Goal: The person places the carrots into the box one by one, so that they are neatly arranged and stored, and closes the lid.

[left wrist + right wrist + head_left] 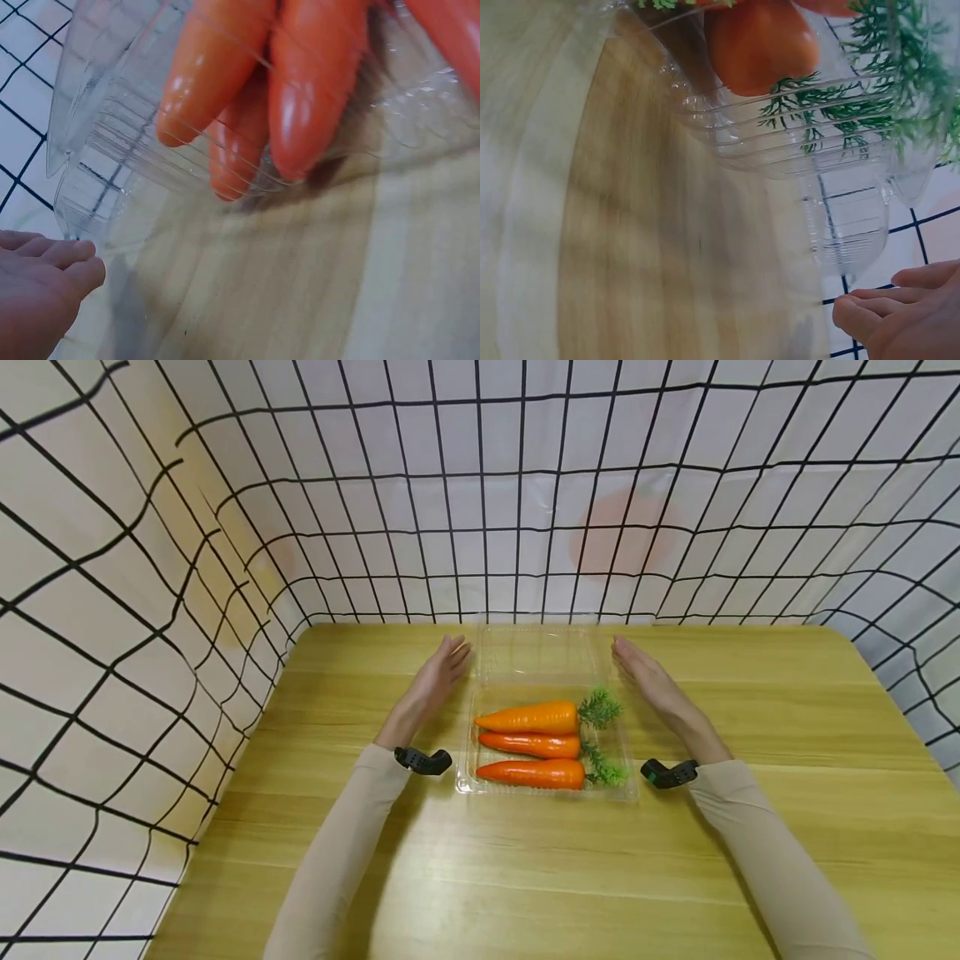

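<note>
A clear plastic clamshell box [465,783] sits on the wooden table with its see-through lid [536,652] folded open toward the back. Three orange carrots [534,772] with green leafy tops [600,708] show in its tray in the head view, tips to the left. On the left, my left hand [438,675] is held beside the lid, palm inward and fingers extended. My right hand [652,678] mirrors it on the other side, fingers stretched forward next to the lid's right edge. Both wrist views show the hands, left [41,292] and right [907,315], holding nothing.
Behind the table [540,877] rises a white cloth wall with a black grid [525,502], which continues along the left and right sides. Black wrist cameras [423,761] sit on both wrists, near the box's front corners.
</note>
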Demonstrator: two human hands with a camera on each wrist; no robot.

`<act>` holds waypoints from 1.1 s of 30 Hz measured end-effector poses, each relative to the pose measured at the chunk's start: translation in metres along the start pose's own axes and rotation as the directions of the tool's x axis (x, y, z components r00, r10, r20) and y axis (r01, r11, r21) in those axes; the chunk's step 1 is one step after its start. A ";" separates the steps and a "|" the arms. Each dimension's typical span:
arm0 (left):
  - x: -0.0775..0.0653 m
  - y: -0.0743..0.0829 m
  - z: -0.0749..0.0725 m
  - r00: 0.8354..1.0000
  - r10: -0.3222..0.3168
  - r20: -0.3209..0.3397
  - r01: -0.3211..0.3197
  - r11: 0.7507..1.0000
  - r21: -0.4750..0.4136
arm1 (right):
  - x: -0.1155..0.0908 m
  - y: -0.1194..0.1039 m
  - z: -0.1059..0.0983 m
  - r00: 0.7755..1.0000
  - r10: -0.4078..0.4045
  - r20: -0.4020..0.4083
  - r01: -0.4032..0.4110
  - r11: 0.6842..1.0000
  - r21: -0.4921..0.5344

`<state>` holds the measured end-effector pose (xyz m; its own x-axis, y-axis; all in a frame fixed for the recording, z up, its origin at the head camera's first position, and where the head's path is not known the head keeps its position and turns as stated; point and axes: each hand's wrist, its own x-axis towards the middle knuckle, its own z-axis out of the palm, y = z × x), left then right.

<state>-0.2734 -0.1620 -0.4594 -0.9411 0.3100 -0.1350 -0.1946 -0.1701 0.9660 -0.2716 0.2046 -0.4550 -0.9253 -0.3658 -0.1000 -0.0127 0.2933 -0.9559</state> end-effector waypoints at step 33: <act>-0.004 0.025 -0.001 0.986 0.152 0.071 -0.146 0.986 -0.083 | 0.001 -0.015 -0.002 0.976 -0.198 -0.088 0.212 0.954 0.214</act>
<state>-0.2754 -0.1686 -0.4347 -0.9377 0.3463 0.0292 -0.0775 -0.2902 0.9538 -0.2735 0.2014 -0.4407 -0.9342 -0.3376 0.1156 -0.1275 0.0133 -0.9917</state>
